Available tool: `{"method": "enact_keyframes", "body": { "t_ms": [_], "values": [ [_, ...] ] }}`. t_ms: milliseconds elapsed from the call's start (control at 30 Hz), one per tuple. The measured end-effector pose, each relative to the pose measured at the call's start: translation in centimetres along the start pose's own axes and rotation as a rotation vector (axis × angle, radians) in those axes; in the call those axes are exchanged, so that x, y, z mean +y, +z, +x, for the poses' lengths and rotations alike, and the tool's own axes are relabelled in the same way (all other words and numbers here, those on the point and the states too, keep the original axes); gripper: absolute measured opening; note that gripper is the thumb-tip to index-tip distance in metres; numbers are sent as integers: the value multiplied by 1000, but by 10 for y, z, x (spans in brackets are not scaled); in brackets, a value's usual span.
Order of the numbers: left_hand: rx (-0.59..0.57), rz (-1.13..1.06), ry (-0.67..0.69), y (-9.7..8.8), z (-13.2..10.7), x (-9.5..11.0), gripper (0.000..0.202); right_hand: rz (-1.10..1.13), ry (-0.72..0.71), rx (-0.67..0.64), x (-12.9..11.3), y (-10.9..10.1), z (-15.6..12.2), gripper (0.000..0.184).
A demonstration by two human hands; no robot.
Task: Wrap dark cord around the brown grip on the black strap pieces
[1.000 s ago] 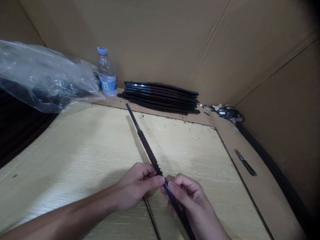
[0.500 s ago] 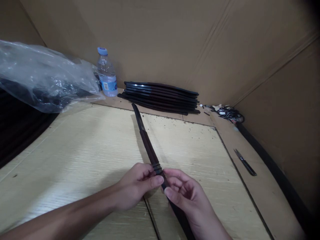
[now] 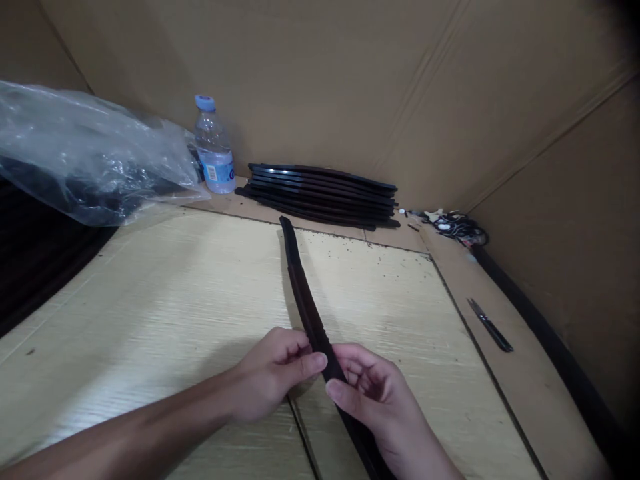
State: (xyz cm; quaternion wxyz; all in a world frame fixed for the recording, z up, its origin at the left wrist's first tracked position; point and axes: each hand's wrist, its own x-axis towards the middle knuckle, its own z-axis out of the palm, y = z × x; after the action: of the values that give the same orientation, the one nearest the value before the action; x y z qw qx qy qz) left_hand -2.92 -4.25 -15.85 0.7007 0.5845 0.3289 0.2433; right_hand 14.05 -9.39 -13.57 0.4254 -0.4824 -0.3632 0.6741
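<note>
A long dark strip (image 3: 306, 300), slightly curved and looking like rubber or plastic, runs from the lower right up toward the back of the board. My left hand (image 3: 280, 367) pinches it from the left between thumb and fingers, just below a ridged stretch. Slightly lower, my right hand (image 3: 373, 393) grips the same strip from the right, thumb on top. The strip's near end passes out of the picture at the bottom. Its far end, a thinner smooth section, points away from me.
Against the cardboard wall lies a stack of dark strips (image 3: 325, 193). A water bottle (image 3: 215, 150) stands left of it, beside a clear plastic bag (image 3: 100, 153) over more dark material. Small snips (image 3: 490, 325) lie at right, below a heap of scraps (image 3: 455, 227).
The strip has turned about its length, so its ridged bands now face sideways and a smoother face shows. Its far tip has shifted slightly right. Both hands stay nearly in place.
</note>
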Motion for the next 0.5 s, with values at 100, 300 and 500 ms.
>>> {"method": "enact_keyframes", "body": {
  "t_ms": [100,300,500],
  "values": [
    [-8,-12,8,0,0,1,37,-5,-9,1,1,0,1,28],
    [-9,-2,22,1,1,3,37,-5,-4,-4,-2,0,0,27],
    [-13,-15,0,0,0,0,36,9,-1,-11,-1,-1,0,28]
  ]
}}
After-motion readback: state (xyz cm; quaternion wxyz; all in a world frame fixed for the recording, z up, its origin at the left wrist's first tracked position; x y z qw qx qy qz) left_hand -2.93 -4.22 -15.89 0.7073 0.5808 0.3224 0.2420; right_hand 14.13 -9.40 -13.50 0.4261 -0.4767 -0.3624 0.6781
